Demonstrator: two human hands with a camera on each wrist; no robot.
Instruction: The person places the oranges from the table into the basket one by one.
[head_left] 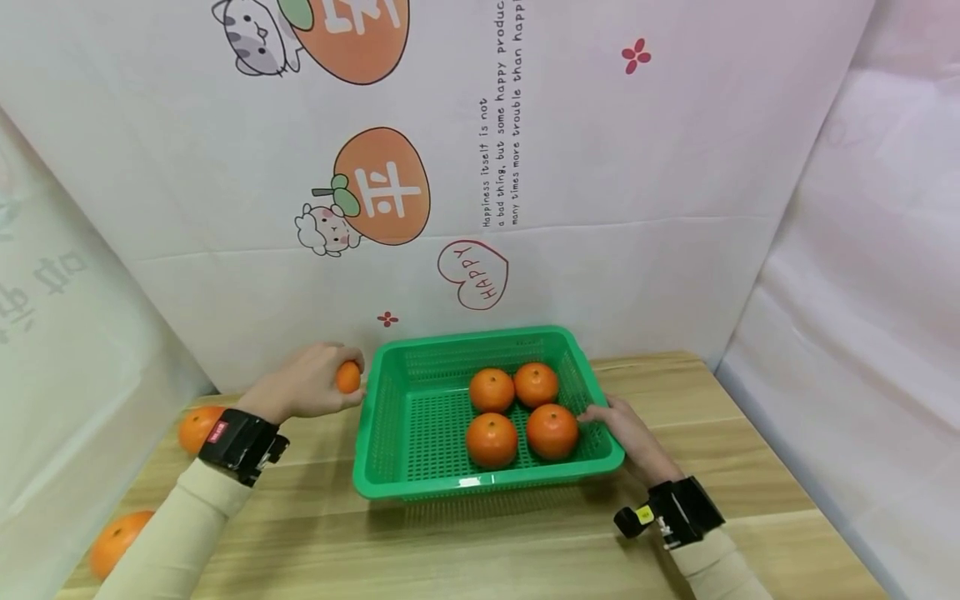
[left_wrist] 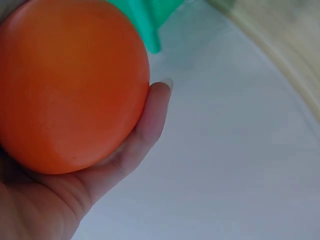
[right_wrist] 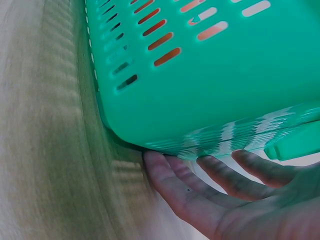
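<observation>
My left hand point(head_left: 303, 385) holds an orange point(head_left: 348, 377) just off the left rim of the green plastic basket point(head_left: 408, 485). In the left wrist view, fingers curve round this orange point(left_wrist: 75, 85), which hides part of the hand. At the basket's right side is my right hand point(head_left: 632, 435), its thumb over the rim. Its fingers point(right_wrist: 200, 170) reach beneath the perforated basket wall point(right_wrist: 200, 100) in the right wrist view. Several oranges point(head_left: 492, 440) sit grouped in the right half of the basket, and its left half shows bare slotted floor.
Two more oranges, one farther back point(head_left: 198, 429) and one nearer point(head_left: 120, 543), lie by the left table edge, partly behind the left arm. A printed white cloth point(head_left: 600, 167) hangs behind the wooden table point(head_left: 525, 550), with white sheets at both sides.
</observation>
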